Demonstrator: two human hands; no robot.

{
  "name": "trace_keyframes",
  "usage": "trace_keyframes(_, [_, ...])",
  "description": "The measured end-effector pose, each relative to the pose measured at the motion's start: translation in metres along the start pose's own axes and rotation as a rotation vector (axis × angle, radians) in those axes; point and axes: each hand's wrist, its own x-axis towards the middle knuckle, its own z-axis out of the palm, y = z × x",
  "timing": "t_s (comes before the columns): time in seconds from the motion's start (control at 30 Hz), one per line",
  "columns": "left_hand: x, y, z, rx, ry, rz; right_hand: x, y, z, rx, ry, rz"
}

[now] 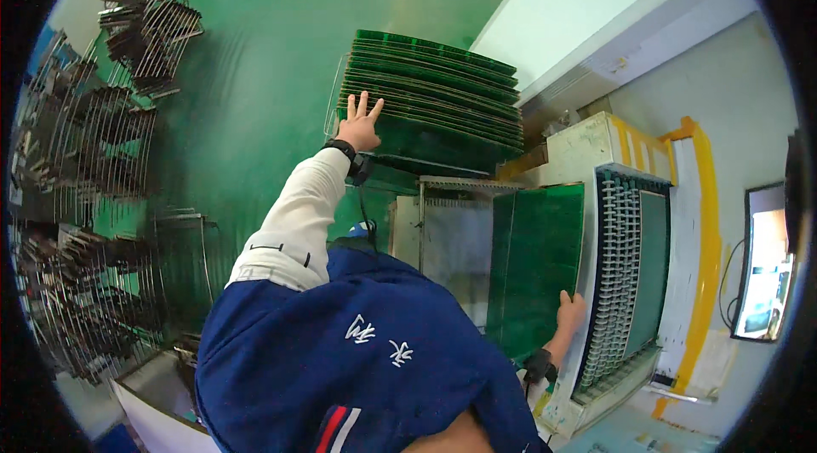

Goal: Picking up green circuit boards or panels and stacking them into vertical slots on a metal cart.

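Observation:
My left hand [359, 123] reaches forward with its fingers spread, touching the left end of a row of green circuit board panels [434, 91]. Those panels stand close together on edge in a wire rack [332, 104]. At the right, my right hand [571, 313] grips the right edge of a single large green circuit board panel [540, 253], its fingers partly hidden. That panel lies over a pale work surface [455, 236] beside a machine with rows of white rollers [614, 274]. Each wrist carries a dark band.
Metal racks [140, 36] crowd the left side. A large white cabinet [579, 10] stands at the far right, and a lit screen [763, 261] hangs on the right. Yellow tape [702, 240] runs along the machine's outer side. Green floor [264, 53] stretches ahead.

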Motion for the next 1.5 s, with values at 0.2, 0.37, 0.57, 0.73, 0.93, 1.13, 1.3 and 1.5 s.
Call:
trace_keyframes(0.2, [0.001,0.009,0.013,0.031,0.151,0.124,-0.025,0.044,-0.056,0.320,0.149,0.125])
trace_keyframes(0.37, [0.006,-0.004,0.019,0.079,0.157,0.140,-0.045,0.038,-0.104,0.961,0.342,0.288])
trace_keyframes(0.57, [0.010,0.001,0.026,0.071,0.119,0.150,-0.067,0.082,-0.081,1.653,0.648,0.577])
trace_keyframes(0.73, [0.015,-0.016,0.034,0.099,0.145,0.175,-0.068,0.050,-0.071,2.102,0.466,0.467])
trace_keyframes(0.93, [0.014,-0.009,0.029,0.102,0.096,0.130,-0.051,0.026,-0.029,2.344,0.404,0.513])
trace_keyframes(1.13, [0.011,-0.009,0.026,0.167,0.074,0.162,-0.032,0.029,0.006,2.481,0.407,0.552])
trace_keyframes(1.3, [0.007,-0.001,0.020,0.241,0.034,0.166,-0.022,0.025,0.023,2.502,0.444,0.680])
trace_keyframes(1.5, [0.006,-0.004,0.020,0.221,0.010,0.166,-0.021,0.015,0.026,2.280,0.146,0.712])
